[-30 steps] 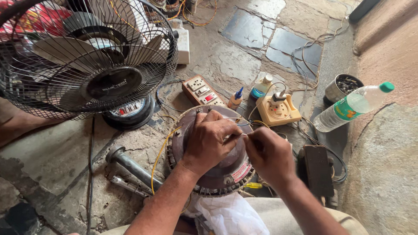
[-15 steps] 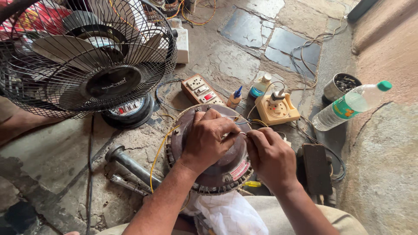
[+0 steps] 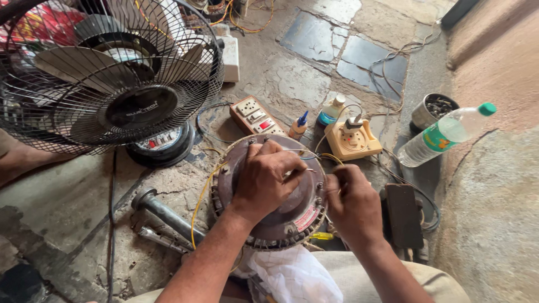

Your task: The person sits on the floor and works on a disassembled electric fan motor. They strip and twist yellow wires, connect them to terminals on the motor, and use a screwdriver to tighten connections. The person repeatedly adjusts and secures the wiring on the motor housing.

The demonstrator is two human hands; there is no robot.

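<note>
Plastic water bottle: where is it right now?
In the head view the plastic water bottle lies tilted at the right, beside the metal cup and right of the yellow socket box, beyond the right hand.

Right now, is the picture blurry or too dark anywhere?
In the head view, daylight is soft and even, with no hard glare. The left hand, right hand and round motor look sharp. The fan bulges near the edge from lens distortion, and the lower left corner is dark.

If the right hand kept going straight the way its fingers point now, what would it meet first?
The right hand points up and left, toward the left hand on the round motor housing. It would probably meet the left hand's fingers first, though the depth between them is hard to judge.
</note>
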